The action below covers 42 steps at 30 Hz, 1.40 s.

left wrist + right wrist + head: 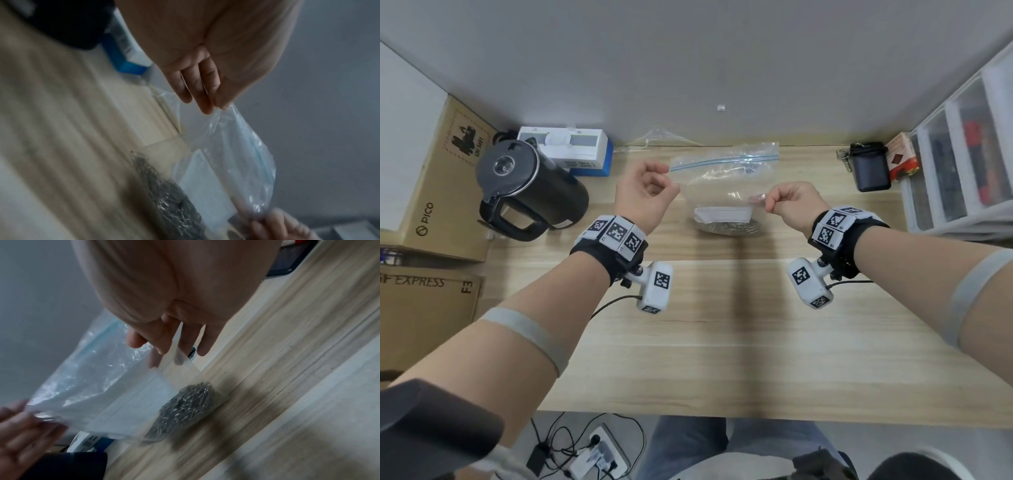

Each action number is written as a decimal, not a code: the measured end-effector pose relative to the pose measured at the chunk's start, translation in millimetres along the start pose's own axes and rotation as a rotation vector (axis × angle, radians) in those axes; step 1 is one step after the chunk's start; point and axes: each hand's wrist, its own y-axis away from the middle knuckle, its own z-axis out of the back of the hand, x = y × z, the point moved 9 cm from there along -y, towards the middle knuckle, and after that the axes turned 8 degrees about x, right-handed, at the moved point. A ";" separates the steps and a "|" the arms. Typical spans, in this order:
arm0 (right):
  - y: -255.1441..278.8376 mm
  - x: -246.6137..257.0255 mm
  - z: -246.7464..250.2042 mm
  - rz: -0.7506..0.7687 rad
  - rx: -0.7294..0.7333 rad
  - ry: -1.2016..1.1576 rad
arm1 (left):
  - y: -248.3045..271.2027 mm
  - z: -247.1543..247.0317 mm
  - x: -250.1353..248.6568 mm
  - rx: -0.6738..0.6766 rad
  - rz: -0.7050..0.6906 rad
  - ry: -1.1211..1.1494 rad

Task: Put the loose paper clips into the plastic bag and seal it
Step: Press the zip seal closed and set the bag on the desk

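Holding up a bag of clips

Plastic bag (726, 185) between the hands, above the desk (722, 342): left hand (645, 195) pinching its left edge, right hand (792, 202) pinching its right edge. Paper clips (729, 226) heaped inside at the bottom.

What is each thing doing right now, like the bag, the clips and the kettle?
plastic bag: held up by both sides, seal state unclear
paper clips: heaped inside the bag's bottom
left hand: pinching the bag
right hand: pinching the bag
kettle: lid closed
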 end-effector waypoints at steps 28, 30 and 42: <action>-17.4 4.3 -21.2 -0.004 0.075 -0.192 | -25.2 8.1 25.6 -0.041 0.162 0.317; -19.1 1.3 -20.1 -0.006 0.064 -0.199 | -26.9 6.0 33.9 -0.056 0.189 0.335; -32.1 -14.5 -9.1 -0.008 0.005 -0.121 | -20.8 -37.9 87.8 0.108 0.368 0.121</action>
